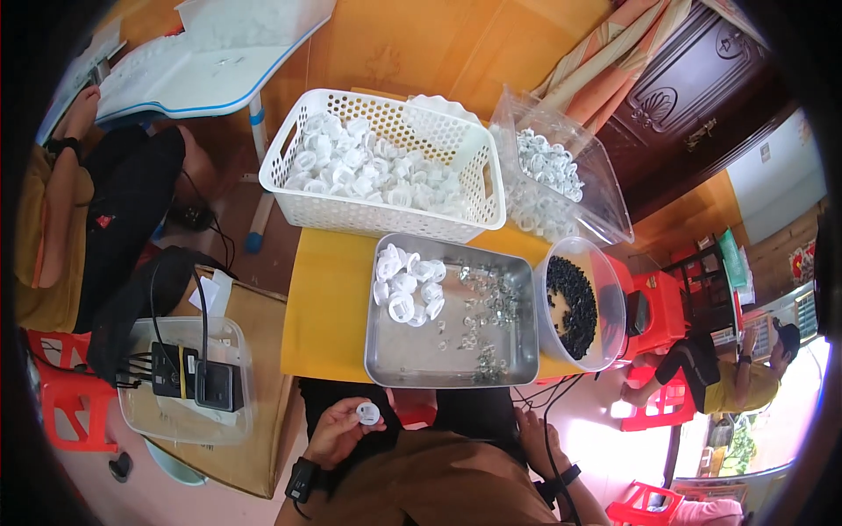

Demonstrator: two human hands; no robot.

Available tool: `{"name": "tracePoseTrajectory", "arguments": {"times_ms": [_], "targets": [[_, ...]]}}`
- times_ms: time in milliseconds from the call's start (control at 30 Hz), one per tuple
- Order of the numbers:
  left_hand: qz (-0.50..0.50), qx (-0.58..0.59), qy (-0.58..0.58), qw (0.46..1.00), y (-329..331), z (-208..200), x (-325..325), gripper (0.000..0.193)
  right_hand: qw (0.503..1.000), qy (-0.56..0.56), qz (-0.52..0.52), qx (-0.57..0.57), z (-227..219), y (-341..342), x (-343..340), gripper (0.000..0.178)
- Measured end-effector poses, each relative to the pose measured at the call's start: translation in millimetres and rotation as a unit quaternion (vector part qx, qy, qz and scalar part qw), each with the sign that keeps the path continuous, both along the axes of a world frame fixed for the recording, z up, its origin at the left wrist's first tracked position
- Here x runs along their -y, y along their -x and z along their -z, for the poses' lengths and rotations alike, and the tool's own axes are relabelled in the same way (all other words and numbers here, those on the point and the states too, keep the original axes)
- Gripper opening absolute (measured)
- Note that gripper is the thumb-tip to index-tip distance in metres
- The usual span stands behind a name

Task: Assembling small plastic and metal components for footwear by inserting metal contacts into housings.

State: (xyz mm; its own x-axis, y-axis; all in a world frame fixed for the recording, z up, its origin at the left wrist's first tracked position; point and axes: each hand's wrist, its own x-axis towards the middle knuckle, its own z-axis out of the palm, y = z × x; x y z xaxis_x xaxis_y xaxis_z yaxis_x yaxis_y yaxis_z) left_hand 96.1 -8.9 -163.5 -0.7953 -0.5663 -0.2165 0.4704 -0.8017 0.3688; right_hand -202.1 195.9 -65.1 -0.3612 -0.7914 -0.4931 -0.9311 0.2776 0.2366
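My left hand (333, 436) pinches a small round white plastic cap (367, 414) between thumb and fingers, below the table's near edge. My right hand (533, 441) lies by my right thigh with its fingers stretched out and nothing visible in it. In front of me a metal tray (412, 355) sits on the yellow table. Several matching white plastic caps (403, 307) are heaped at its left, and small clear pieces (482, 324) are scattered over its right side. Right of the tray stands a round clear tub (611, 320) with small black parts (574, 298) inside.
A white perforated basket (368, 210) full of white plastic parts stands behind the tray. Beside it is a clear box (605, 206) of small pale parts. At left, a plastic bin (237, 351) holds cabled black devices. One person sits at left, another at far right. Cables hang near my right hand.
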Motion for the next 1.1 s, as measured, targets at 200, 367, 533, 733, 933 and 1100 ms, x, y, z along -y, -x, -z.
{"name": "tracePoseTrajectory", "arguments": {"times_ms": [200,367,533,733,933,1100], "targets": [[-0.02,-0.037,-0.015,0.999,-7.3,0.6,-0.5,0.032,0.986,0.145,-0.078,-0.001,-12.3,-8.9,21.8,0.052],[-0.031,-0.054,-0.018,0.998,-13.4,5.7,-3.1,0.031,0.985,0.114,-0.128,0.039,-18.7,-20.5,29.0,0.048],[-0.015,-0.081,-0.015,0.997,-12.8,7.3,-2.7,0.031,0.984,0.075,-0.159,0.027,-32.8,-26.7,34.0,0.045],[0.002,-0.103,-0.022,0.994,-8.5,12.0,-5.0,0.032,0.963,0.069,-0.245,-0.091,-14.5,-28.1,17.4,0.037],[-0.009,-0.111,-0.01,0.994,-6.5,11.8,-2.3,0.033,0.985,0.046,-0.157,-0.061,-12.3,-29.8,18.9,0.039],[-0.022,-0.104,-0.032,0.994,-15.6,6.9,-1.9,0.034,0.974,0.114,-0.183,-0.069,0.3,-24.6,30.6,0.034]]}}
